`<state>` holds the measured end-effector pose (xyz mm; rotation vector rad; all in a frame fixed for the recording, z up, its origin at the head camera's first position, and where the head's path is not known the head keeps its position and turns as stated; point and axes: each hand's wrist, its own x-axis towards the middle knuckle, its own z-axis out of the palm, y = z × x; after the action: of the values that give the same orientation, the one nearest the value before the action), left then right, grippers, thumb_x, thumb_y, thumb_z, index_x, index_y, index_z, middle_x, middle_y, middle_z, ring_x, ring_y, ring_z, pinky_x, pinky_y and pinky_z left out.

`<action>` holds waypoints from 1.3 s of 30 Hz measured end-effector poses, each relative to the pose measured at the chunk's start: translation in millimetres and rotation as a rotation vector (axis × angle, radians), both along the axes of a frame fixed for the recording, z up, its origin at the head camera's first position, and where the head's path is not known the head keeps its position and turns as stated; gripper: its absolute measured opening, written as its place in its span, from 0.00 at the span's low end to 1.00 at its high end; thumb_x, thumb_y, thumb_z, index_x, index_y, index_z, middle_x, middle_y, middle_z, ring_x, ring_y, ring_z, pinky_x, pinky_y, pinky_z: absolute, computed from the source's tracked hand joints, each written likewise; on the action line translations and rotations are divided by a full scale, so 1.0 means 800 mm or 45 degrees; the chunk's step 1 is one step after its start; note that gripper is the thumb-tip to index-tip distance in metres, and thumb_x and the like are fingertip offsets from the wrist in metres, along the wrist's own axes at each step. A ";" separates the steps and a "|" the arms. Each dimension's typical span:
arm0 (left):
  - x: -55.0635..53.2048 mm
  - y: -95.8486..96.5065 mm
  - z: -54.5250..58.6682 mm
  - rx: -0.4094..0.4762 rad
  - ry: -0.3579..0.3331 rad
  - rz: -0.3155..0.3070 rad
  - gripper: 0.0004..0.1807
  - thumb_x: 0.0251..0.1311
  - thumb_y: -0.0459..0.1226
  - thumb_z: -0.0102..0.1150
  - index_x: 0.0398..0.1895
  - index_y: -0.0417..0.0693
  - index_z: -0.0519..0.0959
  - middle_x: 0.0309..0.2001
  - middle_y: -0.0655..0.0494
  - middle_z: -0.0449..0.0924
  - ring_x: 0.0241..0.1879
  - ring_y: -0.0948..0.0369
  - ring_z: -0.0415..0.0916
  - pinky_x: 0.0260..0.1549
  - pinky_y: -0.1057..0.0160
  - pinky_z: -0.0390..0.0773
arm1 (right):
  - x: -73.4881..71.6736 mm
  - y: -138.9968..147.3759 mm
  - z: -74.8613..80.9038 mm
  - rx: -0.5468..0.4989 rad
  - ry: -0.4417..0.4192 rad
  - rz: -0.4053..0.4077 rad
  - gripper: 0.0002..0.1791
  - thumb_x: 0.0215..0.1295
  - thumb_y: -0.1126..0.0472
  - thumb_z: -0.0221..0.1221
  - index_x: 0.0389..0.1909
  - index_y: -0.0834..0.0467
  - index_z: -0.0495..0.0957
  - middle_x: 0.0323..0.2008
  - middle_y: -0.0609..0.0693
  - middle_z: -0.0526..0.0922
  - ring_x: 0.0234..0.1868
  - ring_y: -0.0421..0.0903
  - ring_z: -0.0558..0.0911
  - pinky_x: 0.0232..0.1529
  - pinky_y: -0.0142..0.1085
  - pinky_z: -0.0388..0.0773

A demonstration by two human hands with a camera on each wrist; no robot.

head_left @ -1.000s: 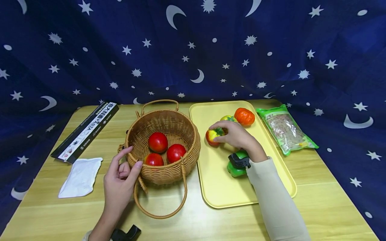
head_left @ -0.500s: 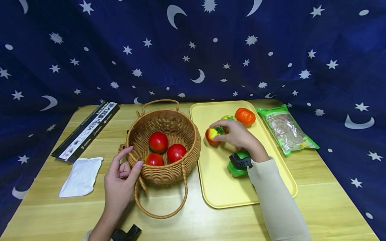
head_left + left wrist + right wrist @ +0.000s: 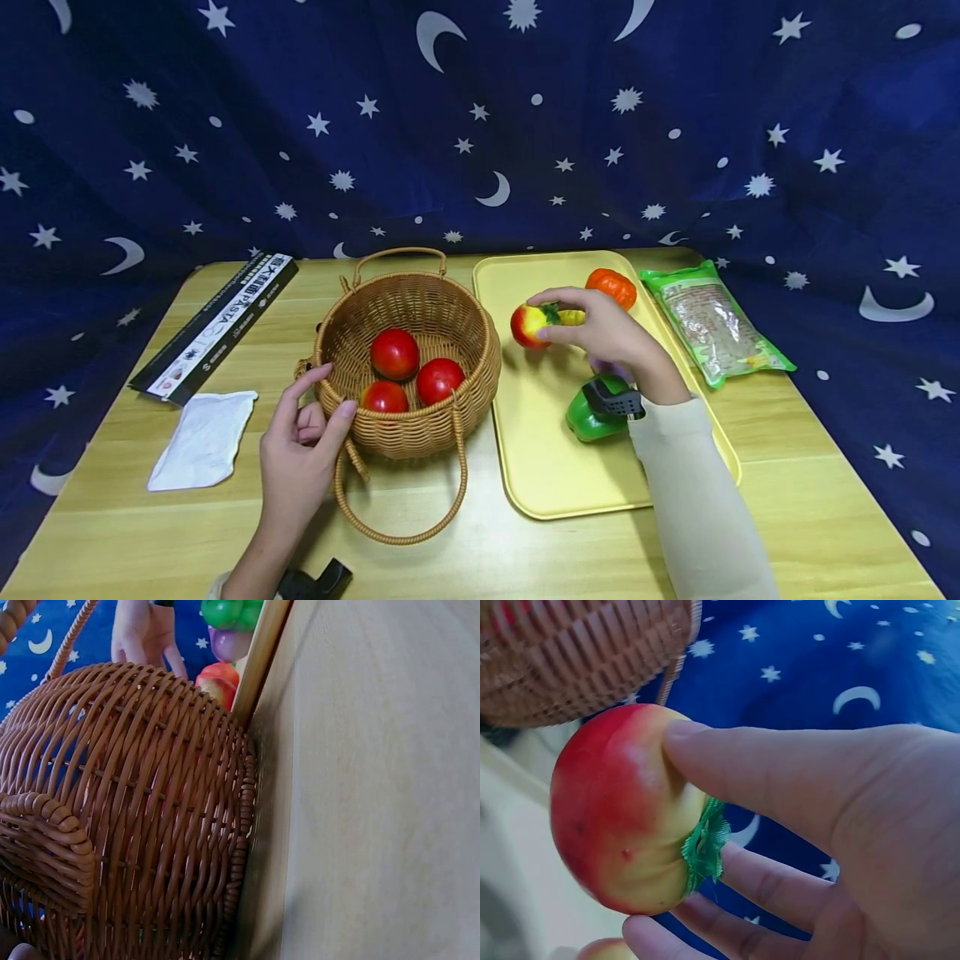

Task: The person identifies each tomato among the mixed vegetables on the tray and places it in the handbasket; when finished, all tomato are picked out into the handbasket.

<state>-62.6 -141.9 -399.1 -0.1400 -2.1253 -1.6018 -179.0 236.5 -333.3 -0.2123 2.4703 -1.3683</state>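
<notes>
My right hand (image 3: 607,329) pinches a red-and-yellow tomato (image 3: 528,325) with a green leafy top, above the yellow tray (image 3: 536,467). In the right wrist view, the thumb presses one side of the tomato (image 3: 619,810) and fingers reach under the other side. Three red round fruits (image 3: 394,354) lie inside a round wicker basket (image 3: 412,433). My left hand (image 3: 296,450) holds the basket's near left rim between thumb and index finger, its other fingers bent. Wickerwork (image 3: 142,825) fills much of the left wrist view.
On the tray lie a green bell pepper (image 3: 592,417), an orange pumpkin-like vegetable (image 3: 612,287), and a purple thing partly hidden. A green plastic packet (image 3: 712,321) lies right of the tray. At left are a pasta box (image 3: 217,325) and a white pouch (image 3: 202,440). One basket handle (image 3: 401,540) hangs forward.
My right hand has lifted the tomato slightly and shifted a little up and to the right, uncovering more of the bell pepper. My left hand and the basket stay where they were.
</notes>
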 end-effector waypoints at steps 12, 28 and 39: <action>0.000 0.000 -0.001 0.014 -0.013 -0.007 0.30 0.60 0.25 0.69 0.66 0.48 0.76 0.20 0.51 0.52 0.21 0.62 0.53 0.21 0.66 0.56 | 0.006 0.005 0.021 0.030 0.211 0.024 0.26 0.60 0.46 0.73 0.60 0.40 0.81 0.61 0.45 0.78 0.56 0.51 0.76 0.55 0.46 0.71; -0.002 -0.003 -0.007 0.026 -0.026 0.007 0.30 0.59 0.24 0.69 0.66 0.47 0.77 0.19 0.54 0.53 0.20 0.62 0.52 0.22 0.66 0.55 | -0.010 -0.011 0.068 0.092 0.357 0.145 0.25 0.62 0.50 0.73 0.60 0.39 0.82 0.61 0.39 0.78 0.65 0.48 0.73 0.67 0.53 0.64; -0.002 -0.002 -0.003 0.002 -0.001 -0.003 0.30 0.60 0.25 0.69 0.66 0.45 0.76 0.19 0.54 0.53 0.21 0.62 0.52 0.22 0.66 0.55 | -0.021 -0.044 0.100 0.111 0.426 0.325 0.23 0.62 0.51 0.73 0.59 0.39 0.82 0.59 0.36 0.80 0.64 0.43 0.72 0.67 0.48 0.65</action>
<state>-64.1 -143.3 -401.6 -0.1410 -2.1253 -1.6051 -195.5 201.5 -253.3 -0.7636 2.6428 -1.1944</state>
